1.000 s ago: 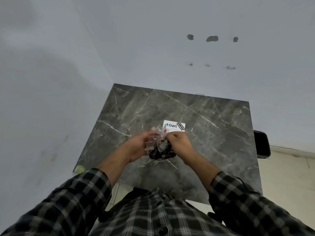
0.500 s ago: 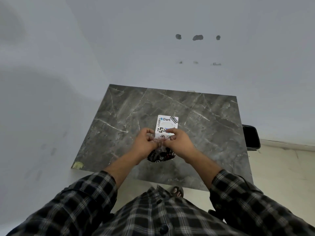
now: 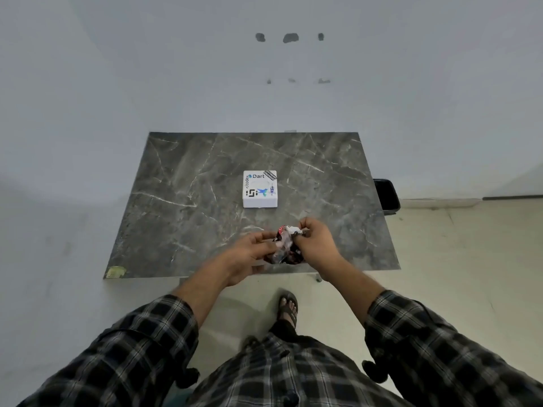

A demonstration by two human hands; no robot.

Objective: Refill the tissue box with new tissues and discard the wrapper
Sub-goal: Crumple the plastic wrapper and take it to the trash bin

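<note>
Both hands meet over the near edge of the grey marble-patterned table (image 3: 188, 183); the left hand (image 3: 249, 254) cups the crumpled black-and-white plastic wrapper (image 3: 286, 245) from below, fingers curled around it, while the right hand (image 3: 316, 242) pinches its top — squeezing it small, I'd judge, for binning; the white square stickered tissue box (image 3: 260, 189) sits closed mid-table, well clear; a black bin (image 3: 386, 195) waits beside the table's right edge — the likely destination.

The person wears a black-and-white plaid shirt (image 3: 293, 374) with dark buttons down the front, its sleeves (image 3: 435, 345) pushed up to mid-forearm, and a dark open-toed sandal (image 3: 288, 308) below the shirt's hem.
</note>
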